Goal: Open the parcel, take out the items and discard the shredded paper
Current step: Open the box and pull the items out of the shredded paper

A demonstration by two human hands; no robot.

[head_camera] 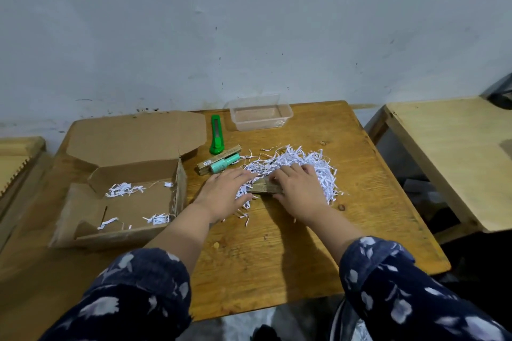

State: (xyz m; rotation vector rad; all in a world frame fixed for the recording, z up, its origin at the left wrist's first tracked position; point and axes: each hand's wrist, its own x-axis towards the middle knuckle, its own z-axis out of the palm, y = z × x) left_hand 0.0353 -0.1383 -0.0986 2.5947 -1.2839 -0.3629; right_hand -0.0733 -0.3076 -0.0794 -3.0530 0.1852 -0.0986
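Parcel point(124, 196) open on table point(277, 252), mostly emptied. Both hands in shreds point(299, 169): left hand point(225, 191) spread flat, right hand point(297, 188) pinching small box point(264, 188). Next: lift box out w/o dragging shreds, then bin paper.

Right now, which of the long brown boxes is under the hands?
The brown box half buried in the shredded paper, between the left hand and right hand. The other brown box lies apart, beside the mint bottle.
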